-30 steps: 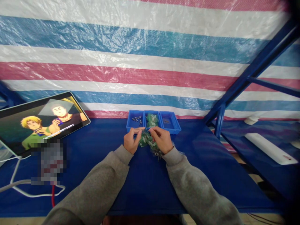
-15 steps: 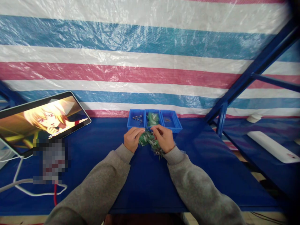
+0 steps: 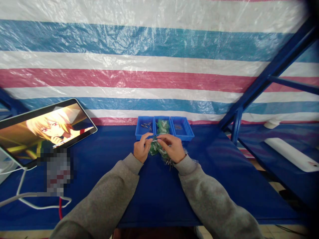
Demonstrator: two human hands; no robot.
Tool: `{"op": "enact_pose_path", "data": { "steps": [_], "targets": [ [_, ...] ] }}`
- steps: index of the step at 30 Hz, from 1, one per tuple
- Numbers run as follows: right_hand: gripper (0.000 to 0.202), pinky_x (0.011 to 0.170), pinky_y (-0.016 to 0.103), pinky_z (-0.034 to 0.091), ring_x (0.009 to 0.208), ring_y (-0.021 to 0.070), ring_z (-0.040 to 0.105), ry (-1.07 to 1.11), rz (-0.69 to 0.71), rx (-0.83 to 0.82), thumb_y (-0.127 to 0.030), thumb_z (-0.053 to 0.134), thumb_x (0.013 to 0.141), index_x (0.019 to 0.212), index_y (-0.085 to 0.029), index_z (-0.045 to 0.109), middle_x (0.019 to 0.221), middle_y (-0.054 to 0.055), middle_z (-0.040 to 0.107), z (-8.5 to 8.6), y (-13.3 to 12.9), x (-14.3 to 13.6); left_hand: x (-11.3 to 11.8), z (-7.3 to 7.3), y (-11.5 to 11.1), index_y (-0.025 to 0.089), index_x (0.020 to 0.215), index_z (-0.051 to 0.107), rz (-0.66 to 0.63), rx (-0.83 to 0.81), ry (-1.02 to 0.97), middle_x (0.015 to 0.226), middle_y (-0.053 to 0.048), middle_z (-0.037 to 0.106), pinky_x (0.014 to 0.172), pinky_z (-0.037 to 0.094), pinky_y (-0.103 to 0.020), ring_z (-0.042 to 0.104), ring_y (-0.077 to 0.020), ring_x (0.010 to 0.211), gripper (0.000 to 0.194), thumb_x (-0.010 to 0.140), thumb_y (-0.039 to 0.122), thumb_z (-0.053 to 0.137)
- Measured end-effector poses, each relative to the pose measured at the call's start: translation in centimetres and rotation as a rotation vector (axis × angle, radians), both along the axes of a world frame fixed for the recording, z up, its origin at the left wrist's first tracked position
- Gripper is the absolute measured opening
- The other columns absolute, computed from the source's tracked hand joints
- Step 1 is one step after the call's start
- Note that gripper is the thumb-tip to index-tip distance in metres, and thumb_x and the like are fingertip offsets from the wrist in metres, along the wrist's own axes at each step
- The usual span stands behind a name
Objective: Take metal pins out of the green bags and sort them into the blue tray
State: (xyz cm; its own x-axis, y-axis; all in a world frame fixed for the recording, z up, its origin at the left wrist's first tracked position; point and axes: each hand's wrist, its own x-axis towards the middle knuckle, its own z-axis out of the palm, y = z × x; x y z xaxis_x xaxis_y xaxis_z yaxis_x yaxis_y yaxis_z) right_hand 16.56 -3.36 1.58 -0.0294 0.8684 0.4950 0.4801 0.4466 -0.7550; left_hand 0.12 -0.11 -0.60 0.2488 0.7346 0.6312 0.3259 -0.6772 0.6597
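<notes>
My left hand [image 3: 142, 148] and my right hand [image 3: 172, 147] face each other, fingertips nearly touching. Between them is a small light-coloured metallic piece [image 3: 155, 141], pinched by both hands. Beneath and between the hands lie green-and-clear small packets [image 3: 154, 149] on the blue table. Several thin metal pins [image 3: 169, 162] stick out beside my right wrist. Just beyond my hands stand three blue bins: the left one [image 3: 138, 127] has metal pins, the middle one holds green packets [image 3: 163, 126], and the right one [image 3: 186, 130] holds a few small grey pieces.
A tablet [image 3: 50, 131] showing a cartoon leans at the left, with white cables [image 3: 21, 186] and a blurred object [image 3: 58, 172] before it. Blue metal frame bars [image 3: 236, 126] rise at the right. Beyond them lies a long white object [image 3: 290, 154]. A striped sheet [image 3: 149, 79] hangs behind.
My hands have come closer together, and the small piece now shows between their fingertips. My left index finger has lifted a little. The camera view has shifted slightly.
</notes>
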Motion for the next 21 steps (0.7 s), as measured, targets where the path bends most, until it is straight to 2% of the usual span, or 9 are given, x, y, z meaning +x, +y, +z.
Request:
{"op": "enact_pose_path", "data": {
  "steps": [6,9,11,14,18,21],
  "targets": [
    [0.019,0.057,0.024,0.045,0.063,0.0139,0.058,-0.044,0.049,-0.018,-0.034,0.056,0.084,0.083,-0.018,0.065,0.074,0.003,0.064,-0.1,0.1,-0.1,-0.1,-0.2,0.1,0.017,0.113,0.052,-0.011,-0.005,0.015,0.046,0.010,0.045,0.046,0.037,-0.017,0.044,-0.0060,0.038,0.027,0.093,0.032,0.041],
    [0.023,0.057,0.024,0.044,0.060,0.0134,0.056,-0.028,-0.008,-0.032,-0.037,0.052,0.086,0.081,-0.018,0.063,0.071,0.003,0.063,0.1,0.0,-0.1,-0.2,0.3,0.0,0.017,0.111,0.054,0.019,0.055,0.030,0.054,0.006,0.056,0.052,0.042,-0.018,0.051,-0.0072,0.045,0.028,0.091,0.034,0.047],
    [0.027,0.056,0.024,0.043,0.058,0.0132,0.055,-0.006,-0.053,-0.036,-0.039,0.048,0.088,0.080,-0.017,0.062,0.067,0.002,0.061,0.3,-0.2,-0.1,-0.1,0.6,0.0,0.017,0.102,0.059,0.052,0.111,0.035,0.067,0.001,0.064,0.059,0.046,-0.020,0.058,-0.0090,0.055,0.024,0.088,0.034,0.052],
    [0.030,0.055,0.023,0.041,0.055,0.0128,0.052,0.004,-0.080,-0.037,-0.041,0.046,0.089,0.077,-0.018,0.061,0.059,0.000,0.057,0.6,-0.3,0.0,0.0,0.9,0.1,0.017,0.086,0.063,0.087,0.167,0.039,0.079,-0.003,0.068,0.066,0.048,-0.022,0.062,-0.0116,0.067,0.019,0.088,0.033,0.052],
    [0.036,0.054,0.023,0.040,0.051,0.0118,0.049,-0.026,-0.058,-0.052,-0.041,0.042,0.091,0.070,-0.018,0.060,0.052,-0.002,0.052,0.6,-0.3,0.0,0.0,0.8,0.2,0.016,0.083,0.062,0.101,0.164,0.082,0.074,-0.002,0.066,0.063,0.046,-0.021,0.060,-0.0110,0.065,0.022,0.090,0.031,0.049],
    [0.029,0.055,0.023,0.041,0.054,0.0122,0.052,-0.014,-0.032,-0.044,-0.040,0.045,0.089,0.082,-0.018,0.063,0.061,-0.001,0.058,0.3,-0.1,0.0,0.0,0.8,0.2,0.016,0.074,0.060,0.117,0.159,0.134,0.063,0.000,0.060,0.058,0.042,-0.020,0.054,-0.0094,0.056,0.027,0.091,0.032,0.046]
  ]
}}
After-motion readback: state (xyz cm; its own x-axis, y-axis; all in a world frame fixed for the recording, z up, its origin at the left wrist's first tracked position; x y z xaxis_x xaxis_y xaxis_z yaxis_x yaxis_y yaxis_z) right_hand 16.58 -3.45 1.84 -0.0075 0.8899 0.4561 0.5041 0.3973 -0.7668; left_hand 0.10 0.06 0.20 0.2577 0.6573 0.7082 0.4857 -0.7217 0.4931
